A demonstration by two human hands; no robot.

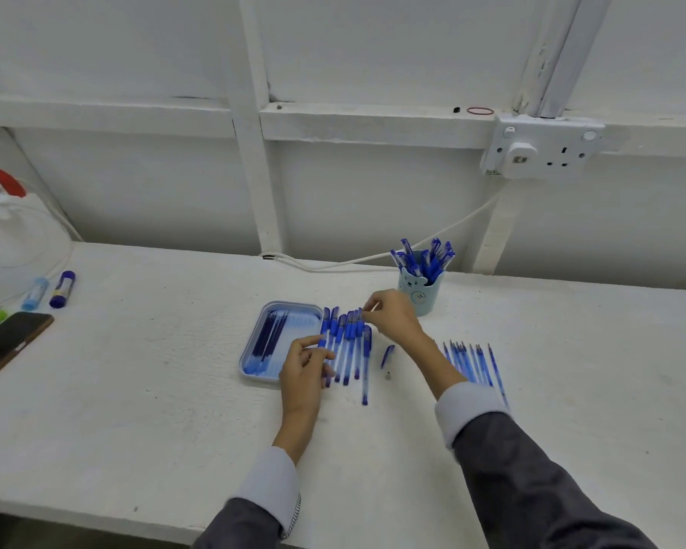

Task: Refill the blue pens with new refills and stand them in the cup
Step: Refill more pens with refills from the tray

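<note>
- We see the left hand (307, 362) lying over the lower half of the row of blue pens (347, 346). Its thumb and fingers curl round the end pen (325, 326), the one closest to its thumb.
- The tray (254, 346) sits just to the outer side of the left hand, touching the row, with dark new refills (270, 336) lying inside.
- The right hand (395, 317) hovers over the far ends of the same pens, thumb and forefinger drawn together. We cannot tell whether they pinch anything.
- Just beyond the right hand stands the cup (424, 295), partly hidden by its knuckles and full of upright capped pens (424, 257).
- Between the two forearms, on the table (155, 370), we find a loose cap (387, 356) and a small tip piece (388, 376) near it.
- On the outer side of the right wrist lies a fan of bare refills (478, 364), partly under the sleeve (468, 406).
</note>
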